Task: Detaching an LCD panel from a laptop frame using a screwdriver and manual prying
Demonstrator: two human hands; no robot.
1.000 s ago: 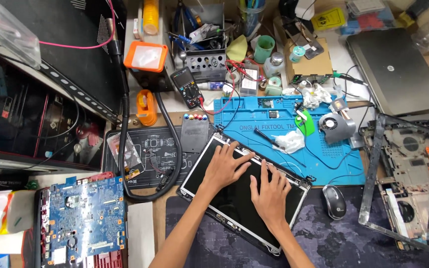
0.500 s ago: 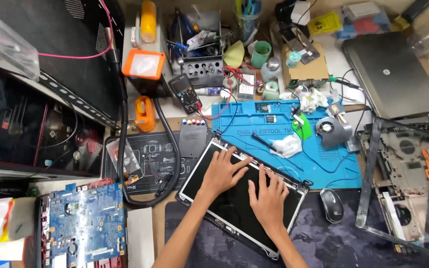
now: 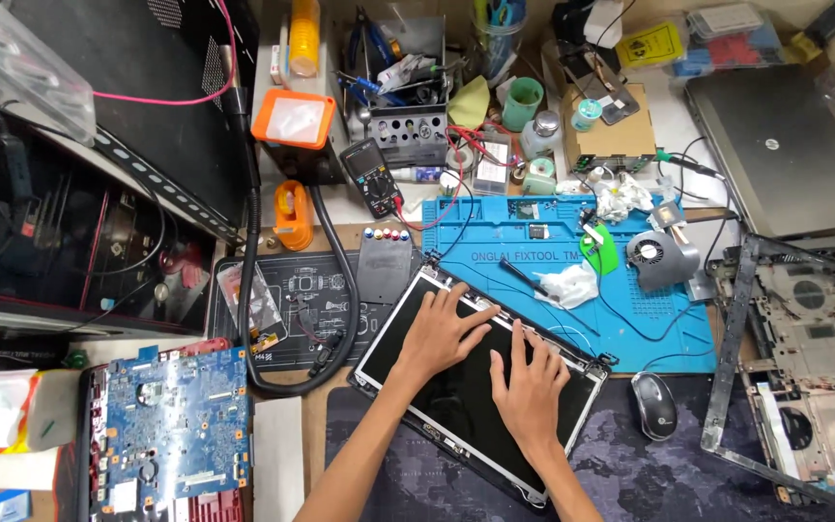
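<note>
Hands stay flat and open, left hand (image 3: 442, 329) and right hand (image 3: 532, 372) pressing the laptop screen panel (image 3: 466, 406), unmoved beside the blue mat (image 3: 649, 319) on the table, gripping nothing

Screen panel (image 3: 456, 406) middle under both palms

Bare black laptop screen panel (image 3: 456, 406), flat and askew, overlapping the blue mat (image 3: 669, 329).

Electronics repair workshop: multimeter (image 3: 375, 174), circuit board (image 3: 171, 425)
</note>
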